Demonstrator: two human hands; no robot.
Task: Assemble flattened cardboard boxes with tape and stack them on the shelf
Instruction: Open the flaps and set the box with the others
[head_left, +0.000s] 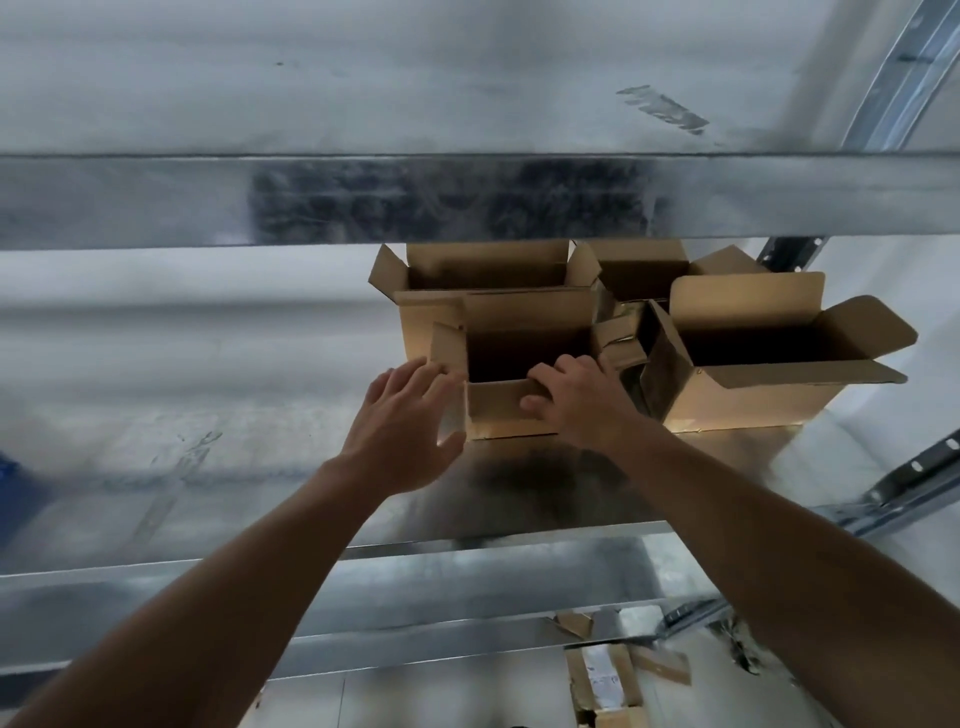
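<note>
- Box (498, 410) nearest the person stands upright on the metal shelf (260, 441), top flaps open and its inside dark. Its bottom edge looks to be down on the shelf deck, though I cannot tell whether its full weight rests there.
- Right hand (576, 400) grips the near wall at the rim: its fingers (540, 374) curl over the edge into the box and the thumb presses the outer face.
- Left hand (405, 421) is at the box's left side, its fingers (410, 371) straight and spread apart, holding nothing. They are right at the left flap, but actual contact is hard to judge.
- Rear box (488, 270) stands directly behind, touching or nearly so, with a second rear box (644, 270) to its right. A wider box (753, 400) sits just beside the held one on the right. All three are erected with their flaps up.
- By my reading, four boxes are formed and this placement is almost finished; only letting go and perhaps squaring it against its neighbours remains. The bottoms are hidden, so no tape can be confirmed.
- More work seems to remain: flattened cardboard (602, 680) lies below the shelf. The boxes stand side by side rather than on top of one another.
- Above, an upper shelf beam (156, 197) crosses the view.
</note>
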